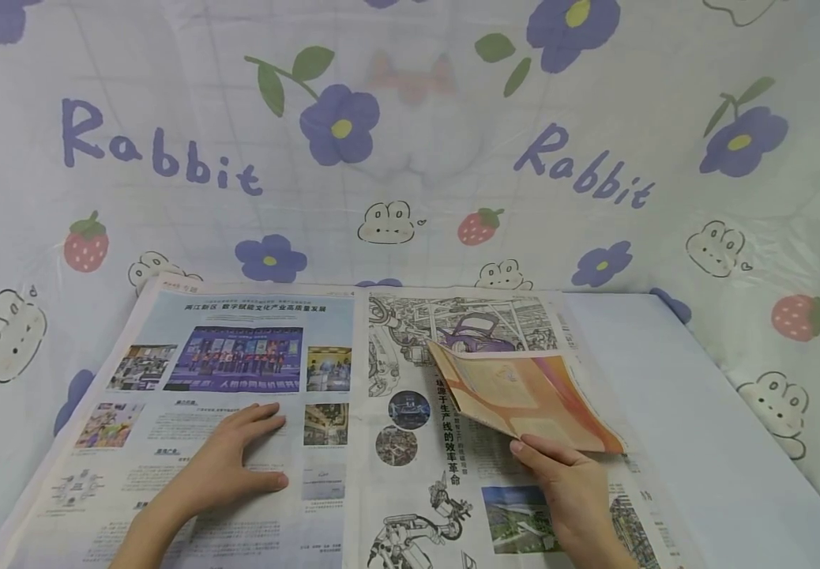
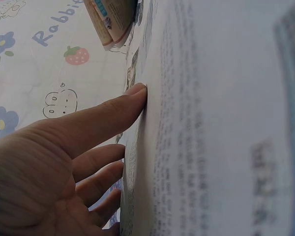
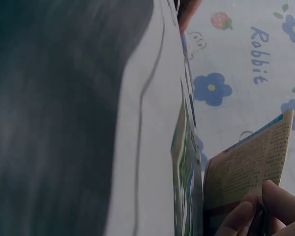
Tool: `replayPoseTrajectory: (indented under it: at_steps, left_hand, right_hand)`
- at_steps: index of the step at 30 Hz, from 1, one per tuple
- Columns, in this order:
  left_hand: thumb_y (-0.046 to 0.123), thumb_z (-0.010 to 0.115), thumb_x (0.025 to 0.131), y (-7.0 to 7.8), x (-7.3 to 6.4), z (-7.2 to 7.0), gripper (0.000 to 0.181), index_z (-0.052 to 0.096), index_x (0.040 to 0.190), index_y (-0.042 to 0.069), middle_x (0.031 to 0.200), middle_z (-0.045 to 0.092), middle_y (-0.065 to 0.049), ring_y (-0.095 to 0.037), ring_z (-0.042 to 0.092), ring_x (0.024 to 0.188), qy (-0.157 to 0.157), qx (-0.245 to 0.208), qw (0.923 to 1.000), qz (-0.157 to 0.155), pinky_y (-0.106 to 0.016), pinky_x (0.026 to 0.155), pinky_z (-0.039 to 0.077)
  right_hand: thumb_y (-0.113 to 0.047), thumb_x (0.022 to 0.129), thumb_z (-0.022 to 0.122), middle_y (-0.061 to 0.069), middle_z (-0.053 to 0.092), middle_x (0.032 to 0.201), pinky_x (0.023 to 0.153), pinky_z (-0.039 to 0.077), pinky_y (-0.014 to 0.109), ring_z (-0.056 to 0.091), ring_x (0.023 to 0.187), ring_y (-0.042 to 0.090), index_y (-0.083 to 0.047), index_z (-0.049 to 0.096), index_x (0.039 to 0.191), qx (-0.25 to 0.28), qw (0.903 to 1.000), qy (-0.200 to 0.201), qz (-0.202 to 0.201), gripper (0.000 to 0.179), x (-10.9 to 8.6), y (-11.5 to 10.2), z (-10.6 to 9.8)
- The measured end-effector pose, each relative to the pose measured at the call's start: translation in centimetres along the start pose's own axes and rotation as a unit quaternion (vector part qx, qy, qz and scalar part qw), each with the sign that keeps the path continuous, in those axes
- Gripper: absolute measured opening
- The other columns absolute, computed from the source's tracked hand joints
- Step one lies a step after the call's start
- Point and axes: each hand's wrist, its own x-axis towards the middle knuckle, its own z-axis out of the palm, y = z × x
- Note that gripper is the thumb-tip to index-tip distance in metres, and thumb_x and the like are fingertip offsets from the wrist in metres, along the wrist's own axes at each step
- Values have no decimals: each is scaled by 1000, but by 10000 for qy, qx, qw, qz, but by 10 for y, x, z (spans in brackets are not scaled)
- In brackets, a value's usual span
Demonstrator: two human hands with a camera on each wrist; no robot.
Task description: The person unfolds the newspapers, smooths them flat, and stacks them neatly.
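In the head view an open newspaper (image 1: pixel 239 466) lies spread on the table. My left hand (image 1: pixel 232 458) rests on its left page, fingers spread and thumb apart; in the left wrist view the fingertips (image 2: pixel 137 91) touch the paper. My right hand (image 1: pixel 569 490) pinches the near edge of a thin orange booklet (image 1: pixel 524 391) between thumb and fingers. The booklet is tilted above the right page, its left edge raised. Printed text shows on the booklet's underside (image 3: pixel 250 162) in the right wrist view, where the thumb presses near its edge.
White table surface (image 1: pixel 637 356) shows along the right of the newspaper. Behind the table hangs a pale sheet (image 1: pixel 410 182) printed with rabbits, flowers and strawberries. Photos and drawings cover much of the newspaper.
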Motion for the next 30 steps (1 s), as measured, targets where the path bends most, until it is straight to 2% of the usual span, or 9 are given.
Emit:
replayPoseTrajectory:
  at_steps: [3,7,17,21,23,26,28,30]
  left_hand:
    - [44,87,70,-1,0,0,85,57,135,-1,147,42,-20,-49,28,137,-11,-4,10000,-23,-69,104,23]
    - [44,87,70,-1,0,1,85,57,135,-1,147,43,-20,-49,28,136,8,22,10000,-19,-69,104,24]
    - [43,87,71,1,1,0,84,57,135,-2,147,42,-21,-50,28,136,-40,1,10000,38,-70,103,23]
    - [37,85,76,4,3,0,75,58,134,-2,145,44,-23,-51,30,134,-4,201,9997,119,-69,103,25]
    - [33,82,80,11,2,1,68,59,133,-3,143,45,-26,-52,33,132,49,349,9993,114,-68,103,26]
    - [30,77,86,33,0,2,60,57,134,-2,141,46,-27,-51,37,130,-39,330,9994,35,-66,103,29]
    - [33,74,89,53,-2,3,60,55,137,2,141,47,-23,-47,40,130,-248,76,9997,-37,-64,103,31]
    - [36,70,92,74,-3,6,63,50,142,4,143,47,-19,-41,46,128,-622,-331,9975,-51,-60,102,36]
  right_hand:
    - [-14,78,85,2,64,111,85,53,32,64,93,17,-6,77,108,-165,9998,-68,-59,32,-5,4,8]
    - [-12,78,84,4,65,109,81,54,33,64,87,18,-4,76,107,-138,9998,-140,-75,31,-10,7,19]
    - [-8,76,85,7,70,103,73,55,31,67,86,18,1,75,106,-69,9997,-116,219,32,-17,16,46]
    - [-10,76,86,7,71,101,69,54,29,68,83,17,-1,76,106,-63,9994,-75,326,34,-16,17,49]
    - [-10,75,86,6,71,101,67,53,28,68,82,16,-2,76,106,-43,9993,-50,381,33,-15,18,49]
    - [-10,75,86,6,72,100,66,53,28,68,82,15,-3,77,105,18,9990,-42,441,32,-14,19,49]
    - [-10,75,86,6,72,100,65,53,28,68,82,15,-3,77,104,26,9989,-48,471,31,-14,20,49]
    - [-10,76,86,6,72,100,65,53,28,68,82,16,-3,77,105,10,9988,-79,488,31,-15,21,48]
